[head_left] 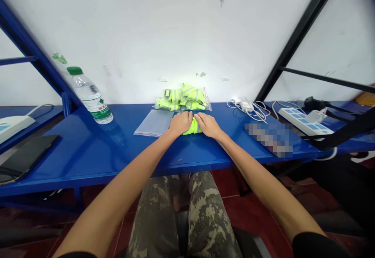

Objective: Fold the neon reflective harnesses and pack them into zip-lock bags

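Observation:
Both my hands rest on a bundle of neon-yellow reflective strap on the blue table. My left hand closes over its left end, and my right hand closes over its right end. Only the middle of the bundle shows between them; much of it is hidden under my fingers. Just beyond my hands lies a pile of similar yellow straps with grey stripes in clear bags, one with a black buckle showing. A stack of flat clear zip bags lies beside my left hand.
A water bottle with a green cap stands at the left. A phone lies at the far left. White cables with a charger and a pixelated flat object lie at the right. A power strip sits beyond the black frame.

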Motion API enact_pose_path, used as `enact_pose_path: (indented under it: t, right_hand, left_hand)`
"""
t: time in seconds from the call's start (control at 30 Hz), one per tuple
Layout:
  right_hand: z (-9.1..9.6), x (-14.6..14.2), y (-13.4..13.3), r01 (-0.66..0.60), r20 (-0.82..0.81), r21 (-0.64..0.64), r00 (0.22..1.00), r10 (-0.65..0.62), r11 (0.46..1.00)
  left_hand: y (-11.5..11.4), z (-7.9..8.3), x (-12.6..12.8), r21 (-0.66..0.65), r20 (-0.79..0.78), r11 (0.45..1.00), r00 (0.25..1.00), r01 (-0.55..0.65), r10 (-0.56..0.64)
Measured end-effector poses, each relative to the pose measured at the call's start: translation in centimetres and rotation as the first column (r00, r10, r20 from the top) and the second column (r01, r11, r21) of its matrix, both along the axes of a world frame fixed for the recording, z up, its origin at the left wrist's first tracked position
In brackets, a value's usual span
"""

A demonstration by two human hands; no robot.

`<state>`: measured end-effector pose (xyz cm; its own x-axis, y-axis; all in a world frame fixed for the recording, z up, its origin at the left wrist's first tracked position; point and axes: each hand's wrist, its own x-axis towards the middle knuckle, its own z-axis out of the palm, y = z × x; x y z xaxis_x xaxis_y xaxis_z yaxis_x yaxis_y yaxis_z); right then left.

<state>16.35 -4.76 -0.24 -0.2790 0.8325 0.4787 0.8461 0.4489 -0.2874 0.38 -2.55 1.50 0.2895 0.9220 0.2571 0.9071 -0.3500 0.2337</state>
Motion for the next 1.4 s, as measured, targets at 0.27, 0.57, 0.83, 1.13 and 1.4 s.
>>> enact_pose_path:
  t: [0.27, 0.57, 0.83, 1.13, 1.4]
  right_hand:
    - [-1.2, -0.2, 0.8, 0.010, -0.131, 0.015, 0.991, -0.008, 1.000]
    - [-1.3, -0.1, -0.6, -0.040, -0.042, 0.187, 0.998, 0.049, 0.982]
    - [-1.3, 1.7, -3.0, -0.217, 0.109, 0.086, 0.972, 0.207, 0.972]
    - [-0.9, 1.7, -2.2, -0.165, 0.048, -0.016, 0.985, 0.165, 0.986]
    - [-0.1, 2.0, -0.8, -0.184, -0.115, -0.108, 0.978, 0.171, 0.977]
  left_hand:
    - [-0.1, 0.3, 0.7, -0.018, 0.003, 0.997, 0.997, -0.076, 0.076]
    - [0.2, 0.1, 1.3, -0.022, 0.010, 0.998, 0.998, -0.059, 0.059]
    - [1.9, -1.1, 1.1, -0.097, 0.087, 0.995, 0.996, -0.018, 0.027]
    - [2.3, -2.1, -0.1, -0.007, 0.504, 0.983, 0.850, 0.183, -0.155]
    - [1.8, -1.7, -0.4, 0.002, 0.502, 0.941, 0.814, 0.337, -0.292]
